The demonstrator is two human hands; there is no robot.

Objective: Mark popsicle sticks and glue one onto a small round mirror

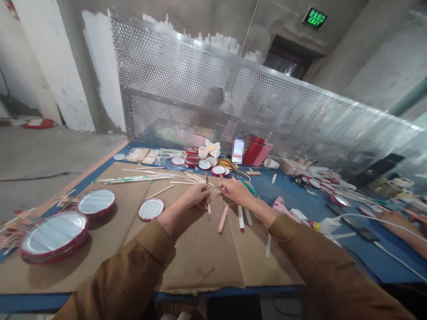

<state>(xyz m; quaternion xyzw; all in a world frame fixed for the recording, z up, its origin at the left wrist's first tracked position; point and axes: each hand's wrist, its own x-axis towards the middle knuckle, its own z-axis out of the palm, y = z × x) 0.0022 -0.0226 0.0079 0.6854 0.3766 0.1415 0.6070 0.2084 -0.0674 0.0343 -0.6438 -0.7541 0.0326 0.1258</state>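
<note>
My left hand [197,197] is closed round a flat wooden stick [207,178], which stands nearly upright, its lower end showing below the fingers. Close to its right, my right hand [235,190] is pinched, and a small thin, shiny thing at its fingertips is too small to name. Below the right hand lie a round wooden handle [223,219] and a white pen [241,218] with a red end. Several loose wooden sticks [182,182] lie beyond my left hand. A small red-rimmed drum-like disc [151,209] rests left of my left wrist.
Cardboard [203,258] covers the blue table. Larger red-rimmed discs [55,233] stand at the left. Teal-handled scissors [247,184], a lit phone [238,150] and a red bottle [253,151] lie before a perforated metal screen [187,84]. Another person's arm [400,226] is at right.
</note>
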